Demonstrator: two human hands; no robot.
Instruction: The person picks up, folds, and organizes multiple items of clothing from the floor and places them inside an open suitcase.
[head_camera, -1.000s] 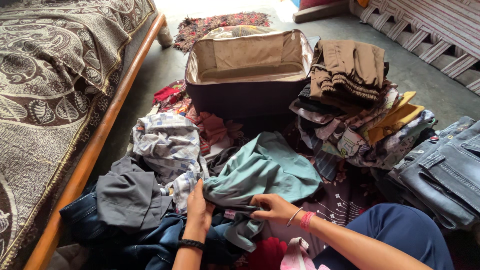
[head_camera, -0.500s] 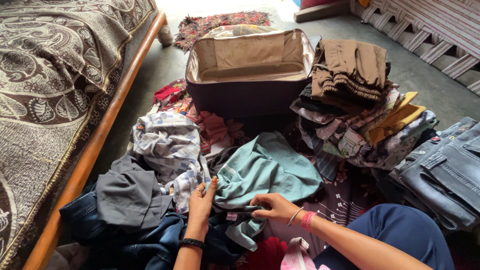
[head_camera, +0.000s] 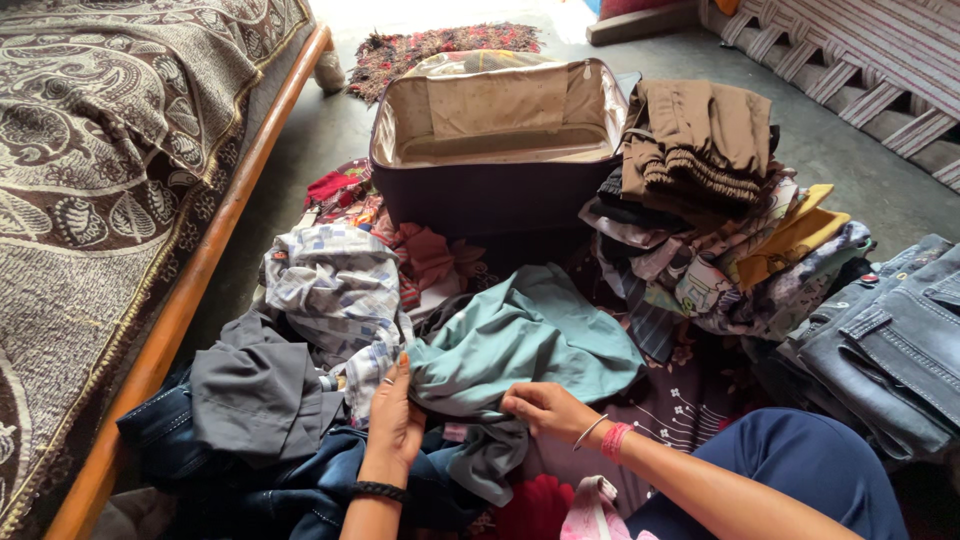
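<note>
We take the open suitcase (head_camera: 495, 150) as our landmark. It stands on the grey floor (head_camera: 860, 170) with its lid thrown back and its pale lining bare. Behind it lies a red and dark fringed rug (head_camera: 440, 45); bare floor shows to its right, up to a striped cloth (head_camera: 860, 50) in the far corner. To its left a strip of floor runs along the wooden edge of the bed (head_camera: 190, 290), which is covered by a brown paisley spread (head_camera: 90, 150).

In front of the suitcase the room is crowded. A teal garment (head_camera: 530, 340) lies crumpled just before it, with a grey and blue checked shirt (head_camera: 335, 290) and a dark grey garment (head_camera: 260, 390) further left. To the suitcase's right rises a stack of folded clothes (head_camera: 720, 240) topped by a brown piece (head_camera: 700, 125); folded jeans (head_camera: 890, 340) sit beyond that.

Our left hand (head_camera: 395, 410) reaches forward with fingers curled, gripping the teal garment's near left edge, a black band at the wrist. Our right hand (head_camera: 540, 408) comes in from the right, wrist bent, pinching the garment's lower hem between thumb and fingers; a thin bangle and a red thread circle that wrist. We see a small pink label (head_camera: 455, 432) peeking at the hem between our hands.
</note>
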